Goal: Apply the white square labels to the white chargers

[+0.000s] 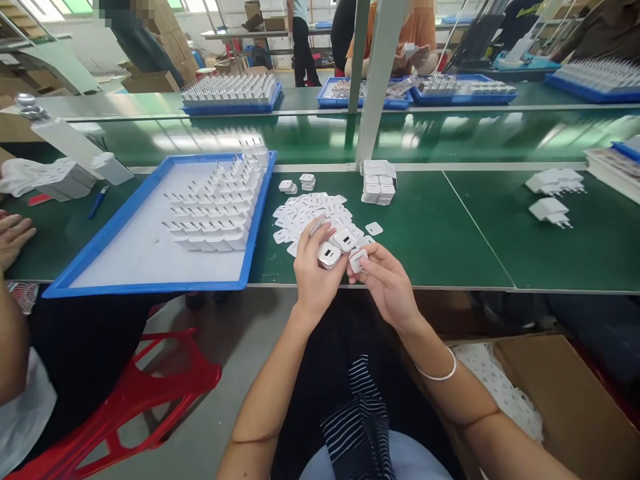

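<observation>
My left hand (316, 283) is closed around several white USB chargers (329, 255), their dark port slots facing up. Just beside them, my right hand (389, 283) pinches a small white cover plate (357, 261) with faint marks on it. Both hands are near the front edge of the green bench. Behind my left hand spreads a loose pile of white cover plates (313, 212), and one single plate (374, 229) lies to its right. Two short stacks of plates (307, 181) stand behind the pile. Further right sits a block of stacked white chargers (379, 183).
On the left, a blue-rimmed tray (125, 267) holds rows of white chargers with prongs up. Two groups of chargers (553, 180) lie at right. A metal post (373, 100) rises behind. Another person's hand (15, 237) rests far left, above a red stool (170, 373).
</observation>
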`<state>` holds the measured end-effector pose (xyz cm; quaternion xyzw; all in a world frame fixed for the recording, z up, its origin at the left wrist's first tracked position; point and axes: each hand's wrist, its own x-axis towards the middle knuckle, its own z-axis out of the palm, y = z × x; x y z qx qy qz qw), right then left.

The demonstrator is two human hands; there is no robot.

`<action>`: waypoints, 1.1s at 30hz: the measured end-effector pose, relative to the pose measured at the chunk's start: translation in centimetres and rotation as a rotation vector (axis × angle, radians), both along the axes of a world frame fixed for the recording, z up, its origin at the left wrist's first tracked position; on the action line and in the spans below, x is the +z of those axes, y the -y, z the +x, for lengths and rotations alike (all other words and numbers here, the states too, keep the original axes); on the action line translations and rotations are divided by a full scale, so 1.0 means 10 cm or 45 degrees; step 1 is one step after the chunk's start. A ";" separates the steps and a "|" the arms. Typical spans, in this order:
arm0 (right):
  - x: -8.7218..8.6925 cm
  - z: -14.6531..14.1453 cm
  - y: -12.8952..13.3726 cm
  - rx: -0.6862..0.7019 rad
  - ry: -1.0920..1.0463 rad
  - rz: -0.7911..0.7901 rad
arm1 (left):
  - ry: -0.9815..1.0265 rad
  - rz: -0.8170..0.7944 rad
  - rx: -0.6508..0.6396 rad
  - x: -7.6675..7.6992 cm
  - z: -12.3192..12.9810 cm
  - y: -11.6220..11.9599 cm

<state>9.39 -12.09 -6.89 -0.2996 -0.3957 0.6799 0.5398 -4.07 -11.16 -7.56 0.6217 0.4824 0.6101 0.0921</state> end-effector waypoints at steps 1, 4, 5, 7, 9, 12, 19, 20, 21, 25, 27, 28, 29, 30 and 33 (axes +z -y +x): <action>-0.01 -0.01 -0.01 -0.050 0.021 0.009 | 0.009 -0.007 -0.002 -0.04 0.00 -0.01; -0.04 0.01 -0.04 -0.145 0.120 0.049 | 0.045 -0.069 -0.002 -0.14 -0.02 0.01; -0.04 0.02 -0.05 -0.161 0.151 0.066 | 0.056 -0.090 -0.001 -0.16 -0.03 0.03; -0.04 0.05 -0.07 -0.204 0.212 0.107 | 0.058 -0.124 -0.021 -0.16 -0.05 0.06; -0.03 0.06 -0.06 -0.281 0.290 0.146 | 0.041 -0.153 -0.081 -0.13 -0.07 0.07; -0.04 0.07 -0.04 -0.408 0.455 0.187 | 0.038 -0.183 -0.170 -0.10 -0.08 0.07; 0.08 0.12 0.13 -0.442 0.515 0.210 | -0.032 -0.028 -0.106 -0.04 -0.06 0.13; 0.12 0.12 0.16 -0.440 0.512 0.216 | -0.061 -0.002 -0.097 -0.02 -0.05 0.16; 0.16 0.12 0.19 -0.440 0.514 0.224 | -0.091 0.023 -0.087 0.00 -0.05 0.19; 0.25 0.09 0.28 -0.436 0.509 0.227 | -0.199 0.086 -0.041 0.09 -0.03 0.30; 0.26 0.07 0.30 -0.431 0.475 0.218 | -0.240 0.110 -0.022 0.11 -0.01 0.33; 0.27 0.06 0.31 -0.429 0.457 0.215 | -0.255 0.125 -0.015 0.12 0.00 0.34; 0.27 0.06 0.32 -0.430 0.440 0.214 | -0.264 0.142 -0.011 0.12 0.01 0.35; 0.27 0.05 0.32 -0.435 0.426 0.213 | -0.270 0.161 -0.010 0.12 0.01 0.36; 0.27 0.05 0.32 -0.468 0.404 0.216 | -0.275 0.202 -0.030 0.11 0.03 0.36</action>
